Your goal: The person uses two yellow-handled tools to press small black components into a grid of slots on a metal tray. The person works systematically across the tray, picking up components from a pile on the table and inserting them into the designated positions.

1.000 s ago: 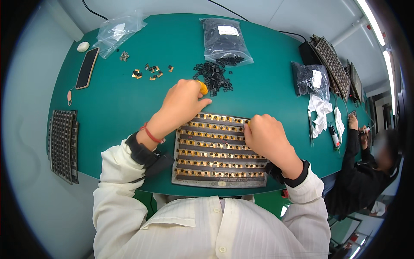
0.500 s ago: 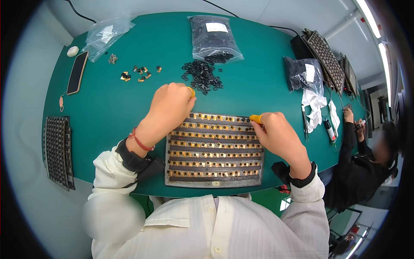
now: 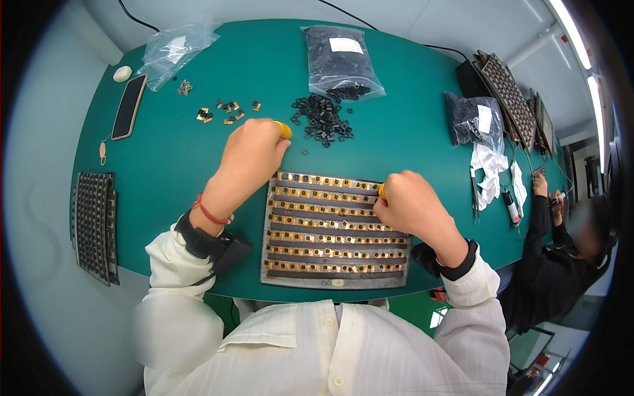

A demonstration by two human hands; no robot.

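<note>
Dragging knuckles might knock small parts [image 3: 362, 197] askew beside the right hand [image 3: 415, 206]; a brush from the left hand [image 3: 248, 150], near the black pile [image 3: 322, 119], could scatter it. Both hands curl inward, so what either grip holds cannot be told. The grey tray [image 3: 300, 282], on the pile's near side, carries gold-and-black rows.

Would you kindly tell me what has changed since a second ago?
The left hand has moved left, away from the pile of small black parts. The right hand remains at the upper right of the grey tray; pile, tray and smartphone stay put.
</note>
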